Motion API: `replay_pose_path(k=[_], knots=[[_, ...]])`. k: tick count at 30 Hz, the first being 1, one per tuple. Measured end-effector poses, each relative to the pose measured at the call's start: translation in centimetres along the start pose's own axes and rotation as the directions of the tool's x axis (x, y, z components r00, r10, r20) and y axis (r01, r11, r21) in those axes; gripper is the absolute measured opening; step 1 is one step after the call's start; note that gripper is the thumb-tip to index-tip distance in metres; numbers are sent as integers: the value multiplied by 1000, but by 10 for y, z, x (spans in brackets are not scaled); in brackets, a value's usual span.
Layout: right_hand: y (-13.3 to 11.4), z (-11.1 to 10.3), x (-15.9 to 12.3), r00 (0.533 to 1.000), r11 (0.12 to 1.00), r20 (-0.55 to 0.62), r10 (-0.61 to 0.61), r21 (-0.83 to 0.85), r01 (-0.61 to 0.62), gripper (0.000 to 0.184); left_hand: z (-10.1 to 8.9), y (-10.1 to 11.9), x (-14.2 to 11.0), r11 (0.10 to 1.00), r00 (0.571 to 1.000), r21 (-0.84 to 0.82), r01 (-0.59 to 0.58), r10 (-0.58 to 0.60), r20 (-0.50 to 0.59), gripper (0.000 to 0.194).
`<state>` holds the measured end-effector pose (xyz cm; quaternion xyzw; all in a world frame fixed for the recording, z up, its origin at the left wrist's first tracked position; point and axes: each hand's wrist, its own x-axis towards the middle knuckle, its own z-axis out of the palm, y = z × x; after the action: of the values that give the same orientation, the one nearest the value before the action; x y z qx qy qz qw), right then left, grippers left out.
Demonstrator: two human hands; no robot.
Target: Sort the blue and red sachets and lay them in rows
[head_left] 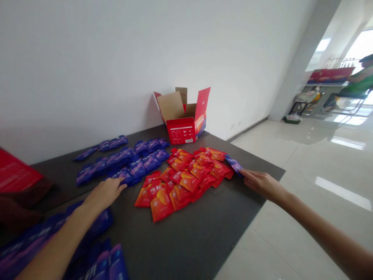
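Observation:
My right hand (pixel 264 186) pinches the lower end of a blue-purple sachet (pixel 233 165) at the right side of a heap of red-orange sachets (pixel 189 171). The far end of that sachet lies against the heap. On the other side, my left hand (pixel 105 191) reaches over the table, with thumb and fingers bent on the near edge of a blue sachet (pixel 125 175). That one lies at the front of stacked rows of blue sachets (pixel 116 158). Its grip is partly hidden by the hand itself.
An open red carton (pixel 180 132) with raised flaps stands at the table's back corner by the wall. More blue sachets (pixel 101 262) lie at the near left, below a red box (pixel 17 171). The dark table (pixel 180 249) ends at the right; a person (pixel 361 79) sits far off.

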<state>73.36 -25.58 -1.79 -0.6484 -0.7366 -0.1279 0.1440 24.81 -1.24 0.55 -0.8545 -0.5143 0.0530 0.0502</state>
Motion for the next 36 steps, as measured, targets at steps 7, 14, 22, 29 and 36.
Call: replay_pose_path(k=[7,14,22,29,36], knots=[[6,-25,12,959,979,-282,-17,-199,-41,33,-6,9,-3,999,999,39,20,-21,32,50],[-83,-67,129,949,973,-272,-162,-206,107,40,-10,16,-4,997,997,54,55,-58,58,49],[-196,15,233,917,877,86,-390,-270,398,37,-8,18,-7,998,997,49,50,-53,57,50],[-198,64,260,875,842,209,-437,-247,480,35,-7,19,-7,998,997,31,60,-62,43,45],[-183,71,260,857,879,255,-447,-52,474,26,-5,19,-8,999,998,6,51,-51,23,45]])
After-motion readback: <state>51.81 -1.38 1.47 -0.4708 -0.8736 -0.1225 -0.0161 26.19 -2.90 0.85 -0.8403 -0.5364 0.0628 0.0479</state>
